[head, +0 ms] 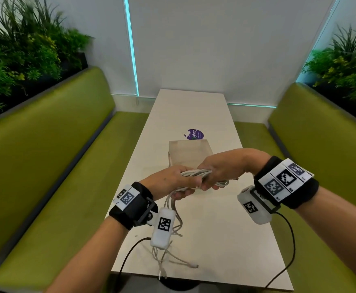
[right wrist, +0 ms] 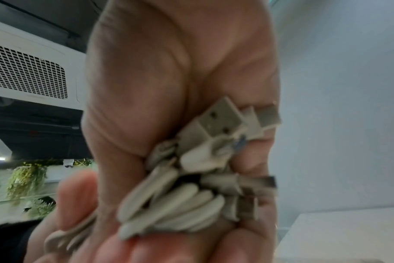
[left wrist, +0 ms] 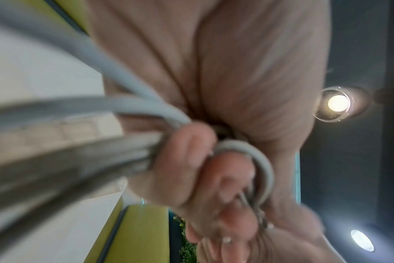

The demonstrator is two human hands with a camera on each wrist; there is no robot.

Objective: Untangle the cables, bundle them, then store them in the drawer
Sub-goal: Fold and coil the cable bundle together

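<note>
Several white cables are gathered into a bundle held above the white table. My left hand grips one side of the bundle and my right hand grips the other, the two almost touching. Loose cable ends hang from the left hand down to the table's near edge. In the left wrist view the curled fingers hold thick grey-white strands. In the right wrist view the palm closes round folded cable loops and USB plugs. A translucent drawer box stands on the table just beyond the hands.
A purple sticker lies on the table behind the box. Green bench seats run along both sides of the table. Plants stand behind the benches. Black wrist-camera leads trail from the wrists past the near edge.
</note>
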